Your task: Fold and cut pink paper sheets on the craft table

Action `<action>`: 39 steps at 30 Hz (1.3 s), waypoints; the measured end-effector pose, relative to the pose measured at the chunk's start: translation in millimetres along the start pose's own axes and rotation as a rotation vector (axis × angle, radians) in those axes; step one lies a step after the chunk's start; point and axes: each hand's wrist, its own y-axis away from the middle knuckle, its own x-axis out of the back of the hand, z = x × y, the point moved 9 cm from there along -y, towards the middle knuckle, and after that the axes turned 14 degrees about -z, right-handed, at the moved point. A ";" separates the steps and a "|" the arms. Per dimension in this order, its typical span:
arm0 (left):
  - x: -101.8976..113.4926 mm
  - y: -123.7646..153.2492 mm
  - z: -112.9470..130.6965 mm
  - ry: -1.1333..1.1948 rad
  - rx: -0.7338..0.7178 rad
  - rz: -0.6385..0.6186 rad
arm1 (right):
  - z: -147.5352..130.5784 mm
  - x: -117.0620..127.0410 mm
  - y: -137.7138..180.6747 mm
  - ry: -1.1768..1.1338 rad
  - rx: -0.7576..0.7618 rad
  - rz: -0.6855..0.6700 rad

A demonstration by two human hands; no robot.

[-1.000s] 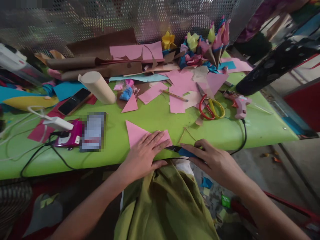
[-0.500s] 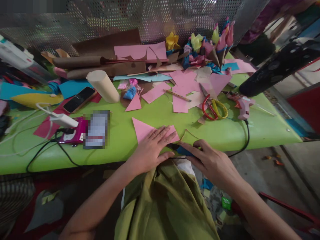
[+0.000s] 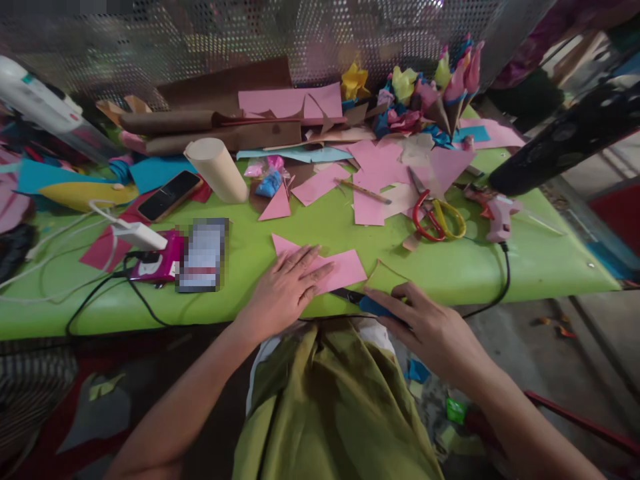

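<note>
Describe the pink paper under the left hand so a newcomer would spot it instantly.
On the bright green tabletop, look near the front edge, where the left hand lies. Beneath that hand is the pink paper, with a pointed corner showing on the left and a broader end on the right. Unlike the pink scraps farther back, it is the one with a hand on it.

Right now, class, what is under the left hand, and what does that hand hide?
Pink paper lies under the left hand, on the table. A pointed corner and a wider part show beside the hand; the stretch beneath is covered, so its outline cannot be seen.
</note>
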 end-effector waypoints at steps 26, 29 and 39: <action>0.9 1.2 -30.1 0.031 0.023 -0.038 | -17.1 -3.6 -5.3 -0.018 0.016 0.010; -0.7 0.4 -27.6 0.024 0.028 -0.029 | -24.1 -5.1 -10.2 -0.010 0.020 0.016; -2.6 1.4 -27.6 0.013 0.038 -0.027 | -36.8 -11.0 -13.7 -0.008 0.058 0.007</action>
